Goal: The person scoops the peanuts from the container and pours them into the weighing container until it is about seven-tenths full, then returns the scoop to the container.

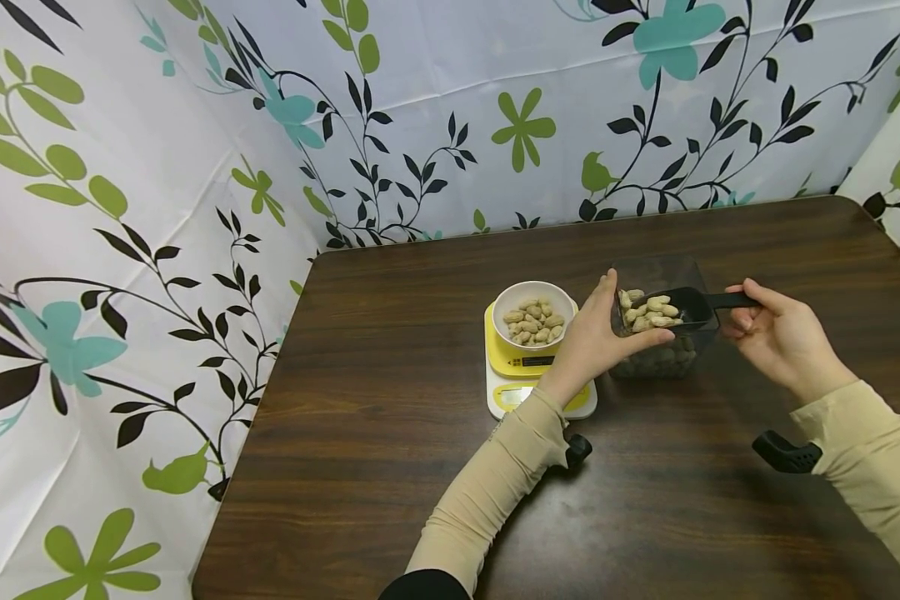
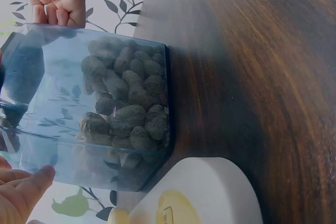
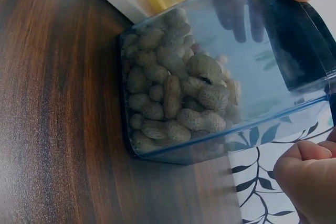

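A clear plastic container (image 1: pixel 656 367) stands on the table, with unshelled peanuts (image 3: pixel 178 93) in its lower part. My left hand (image 1: pixel 600 329) grips its left side near the rim, thumb toward me in the head view. At the container's mouth is a black scoop (image 1: pixel 697 308) loaded with peanuts (image 1: pixel 648 313); my right hand (image 1: pixel 787 337) holds its handle from the right. Through the wall in the right wrist view, the scoop's dark body (image 3: pixel 291 35) shows above the lower peanuts. Left of the container, a white bowl (image 1: pixel 501 321) of peanuts (image 1: pixel 534 323) sits on a yellow-and-white kitchen scale (image 1: pixel 502 360).
The dark wooden table (image 1: pixel 367 400) extends left and toward me. Its back edge meets a white curtain (image 1: pixel 450 142) patterned with leaves and flowers. The scale stands close beside the container, under my left wrist, and its display is too small to read.
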Demonstrator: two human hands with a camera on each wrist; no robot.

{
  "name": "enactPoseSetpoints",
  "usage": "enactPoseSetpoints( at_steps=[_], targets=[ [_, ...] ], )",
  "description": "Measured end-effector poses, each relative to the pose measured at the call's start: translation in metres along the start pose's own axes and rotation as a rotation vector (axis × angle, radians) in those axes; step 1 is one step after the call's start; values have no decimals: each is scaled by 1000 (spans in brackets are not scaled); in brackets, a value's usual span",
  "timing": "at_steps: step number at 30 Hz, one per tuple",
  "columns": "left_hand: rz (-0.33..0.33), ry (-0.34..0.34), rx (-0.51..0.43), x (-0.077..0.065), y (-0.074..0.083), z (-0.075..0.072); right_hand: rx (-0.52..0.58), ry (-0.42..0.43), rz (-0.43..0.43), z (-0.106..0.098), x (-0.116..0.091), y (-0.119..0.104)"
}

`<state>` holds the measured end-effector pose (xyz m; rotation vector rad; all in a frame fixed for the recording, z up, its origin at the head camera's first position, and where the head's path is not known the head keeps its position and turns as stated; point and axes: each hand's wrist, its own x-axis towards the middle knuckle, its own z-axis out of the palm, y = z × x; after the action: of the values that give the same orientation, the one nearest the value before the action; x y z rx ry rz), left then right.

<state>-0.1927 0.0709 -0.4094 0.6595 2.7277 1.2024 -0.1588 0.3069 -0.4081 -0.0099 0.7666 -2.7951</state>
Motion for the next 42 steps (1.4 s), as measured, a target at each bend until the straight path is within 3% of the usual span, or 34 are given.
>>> enactPoseSetpoints(
  at_steps=[28,42],
  targets=[
    [1,-10,10,-1,1,-1,87,58,-22,0,0,-5],
    [17,4,79,3,5,-17,115,30,-35,20,9,-17]
  ],
)
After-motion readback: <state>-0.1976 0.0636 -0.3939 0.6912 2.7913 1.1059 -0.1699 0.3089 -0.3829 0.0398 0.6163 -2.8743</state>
